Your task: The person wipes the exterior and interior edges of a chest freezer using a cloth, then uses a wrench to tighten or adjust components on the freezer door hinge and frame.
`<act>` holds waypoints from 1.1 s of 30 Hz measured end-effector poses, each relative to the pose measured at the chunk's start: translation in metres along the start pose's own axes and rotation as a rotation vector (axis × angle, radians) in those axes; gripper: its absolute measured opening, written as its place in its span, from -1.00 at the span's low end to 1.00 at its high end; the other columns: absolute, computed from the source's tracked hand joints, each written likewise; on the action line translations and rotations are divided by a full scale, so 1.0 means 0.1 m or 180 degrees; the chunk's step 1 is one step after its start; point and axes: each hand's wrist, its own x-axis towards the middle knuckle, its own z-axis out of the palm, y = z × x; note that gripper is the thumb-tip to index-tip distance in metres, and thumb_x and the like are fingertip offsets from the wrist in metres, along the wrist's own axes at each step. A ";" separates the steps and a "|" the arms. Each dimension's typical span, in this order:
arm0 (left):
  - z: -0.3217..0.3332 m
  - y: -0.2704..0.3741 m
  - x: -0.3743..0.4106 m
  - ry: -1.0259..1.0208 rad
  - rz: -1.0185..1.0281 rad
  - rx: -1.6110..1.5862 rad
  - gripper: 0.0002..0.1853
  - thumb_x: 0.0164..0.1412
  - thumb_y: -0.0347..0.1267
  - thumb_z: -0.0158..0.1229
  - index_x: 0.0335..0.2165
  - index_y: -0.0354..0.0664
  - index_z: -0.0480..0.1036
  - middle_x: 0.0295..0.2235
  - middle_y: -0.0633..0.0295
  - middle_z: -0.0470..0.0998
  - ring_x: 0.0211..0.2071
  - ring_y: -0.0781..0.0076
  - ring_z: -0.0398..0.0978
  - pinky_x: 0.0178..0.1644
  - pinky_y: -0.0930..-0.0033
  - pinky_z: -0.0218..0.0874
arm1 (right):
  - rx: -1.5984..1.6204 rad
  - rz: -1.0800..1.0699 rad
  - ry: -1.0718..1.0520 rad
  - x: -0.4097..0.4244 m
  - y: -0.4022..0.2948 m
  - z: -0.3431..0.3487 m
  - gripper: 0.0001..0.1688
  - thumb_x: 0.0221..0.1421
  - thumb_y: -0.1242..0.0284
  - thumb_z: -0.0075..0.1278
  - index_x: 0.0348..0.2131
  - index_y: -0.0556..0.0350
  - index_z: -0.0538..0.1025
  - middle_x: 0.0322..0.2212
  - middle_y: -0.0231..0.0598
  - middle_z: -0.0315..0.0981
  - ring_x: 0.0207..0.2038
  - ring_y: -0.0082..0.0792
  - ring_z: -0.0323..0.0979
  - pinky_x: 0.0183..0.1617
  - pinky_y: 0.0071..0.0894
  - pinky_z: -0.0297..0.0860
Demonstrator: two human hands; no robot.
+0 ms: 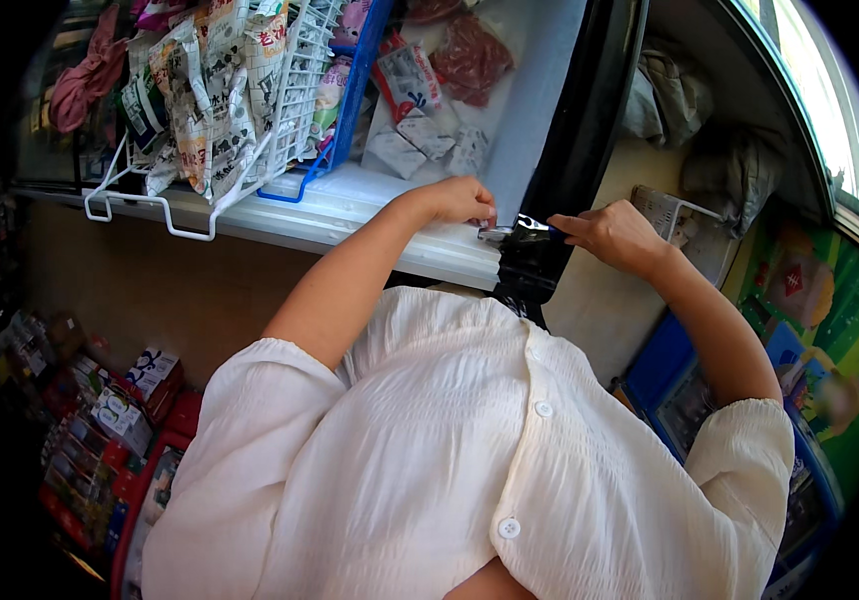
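My right hand (617, 236) grips the dark blue handle of a shiny metal hand tool (523, 227), which looks like pliers. The tool's head points left, over the near right corner of an open chest freezer's pale rim (459, 251). Just left of the tool's tip, my left hand (459, 202) has its fingers bent down at the inner edge of the rim. Whether something small is pinched in those fingertips is hidden.
A white wire basket (291, 97) with packaged ice pops (204, 112) and a blue basket (358, 82) sit at the freezer's left. Inside lie bagged red meat (472, 60) and white packets (414, 142). Boxed goods (122, 416) stand lower left; grey cloth covers (669, 97) lie right.
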 end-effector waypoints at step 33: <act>-0.52 0.15 -1.27 0.1736 0.0040 -0.1543 -0.78 0.23 -0.33 -0.03 -0.35 -0.26 0.46 -0.62 0.40 0.36 -0.63 0.71 0.25 -0.60 0.65 0.04 | 0.1278 0.1593 0.0596 -0.19 -0.55 0.10 -0.63 0.01 0.45 0.06 -0.15 0.24 0.46 -0.36 0.09 0.48 -0.36 0.02 0.46 -0.23 -0.21 0.37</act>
